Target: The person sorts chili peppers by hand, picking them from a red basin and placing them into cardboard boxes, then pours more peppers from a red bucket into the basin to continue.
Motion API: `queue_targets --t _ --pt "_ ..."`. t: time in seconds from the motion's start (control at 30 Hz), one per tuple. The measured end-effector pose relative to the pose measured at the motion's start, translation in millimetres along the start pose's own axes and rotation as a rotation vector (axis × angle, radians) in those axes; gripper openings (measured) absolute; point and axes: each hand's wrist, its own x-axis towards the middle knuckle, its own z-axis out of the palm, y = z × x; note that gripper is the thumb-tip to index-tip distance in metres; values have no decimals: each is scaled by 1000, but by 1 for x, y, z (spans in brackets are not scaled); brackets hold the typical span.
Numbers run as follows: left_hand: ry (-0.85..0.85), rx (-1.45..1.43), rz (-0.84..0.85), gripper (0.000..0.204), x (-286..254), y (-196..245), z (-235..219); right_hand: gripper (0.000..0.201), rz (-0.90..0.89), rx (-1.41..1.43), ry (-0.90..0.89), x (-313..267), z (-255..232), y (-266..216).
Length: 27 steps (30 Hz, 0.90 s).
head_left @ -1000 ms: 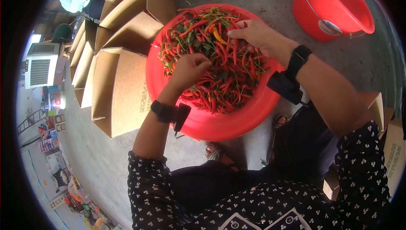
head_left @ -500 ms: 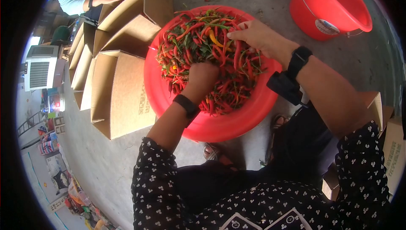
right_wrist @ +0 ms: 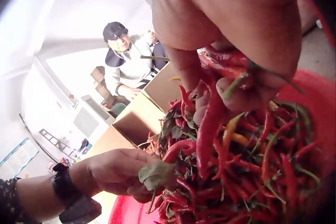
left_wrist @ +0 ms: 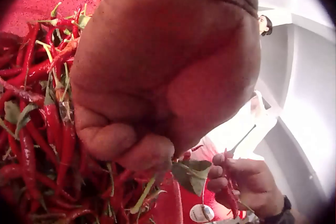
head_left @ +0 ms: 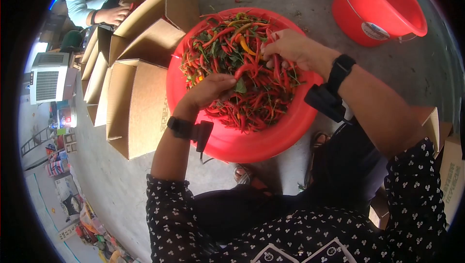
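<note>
A wide red basin holds a heap of red chili peppers mixed with green stems and leaves. Over the heap's left side, my left hand pinches a curved red chili, with a green leaf hanging at its fingertips. My right hand, above the heap's right side, grips red chilies in curled fingers. Stems stick out between those fingers in the right wrist view. A yellow chili lies on the heap between both hands. In the left wrist view the left palm hides its own fingertips.
Open cardboard boxes stand in rows left of the basin. Another person is behind them, a hand at a box. A red bucket with a wire handle stands at the back right. More cardboard lies at the right edge.
My left hand reached down into the heap, then drew back left with a red chili and leaf. My right hand dipped slightly and its fingers curled in. The other person's hand shifted along the box.
</note>
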Motion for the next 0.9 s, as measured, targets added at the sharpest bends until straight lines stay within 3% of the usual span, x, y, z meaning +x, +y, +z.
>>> queue_targets --t 0.1,0.17,0.2,0.27,0.4,0.47,0.5,0.53,0.6,0.63,0.7,0.73,0.83,0.9 --pt "99 37 64 20 4 12 17 10 -24 9 -19 5 1 5" --pt "565 414 227 18 16 2 14 10 -32 15 -8 4 0 6" --pt "566 413 228 18 15 4 17 10 -40 21 2 4 0 6" --pt "847 819 402 19 11 7 24 11 -34 6 26 6 0 7" --pt "690 1038 484 22 19 -15 36 13 -42 -3 73 4 1 4" --pt "543 1252 411 22 21 -21 48 13 -48 -6 56 2 3 3" --pt "565 1306 385 21 20 -21 52 13 -55 -12 39 1 3 1" --pt "564 1305 386 21 21 -18 51 13 -54 -12 41 0 4 0" --pt "410 1285 178 21 24 -13 49 13 -50 -6 34 -2 4 1" --pt "409 1285 179 21 26 -15 44 13 -49 -6 35 -2 3 1" --pt "333 1021 328 22 25 -16 30 13 -28 -57 22 0 2 2" --pt "331 1022 328 22 22 -14 23 13 -28 -56 22 0 2 2" --pt "246 325 167 21 6 10 18 13 -17 -59 2 1 3 6" --pt "241 190 183 19 4 15 18 13 0 -88 -43 4 7 8"
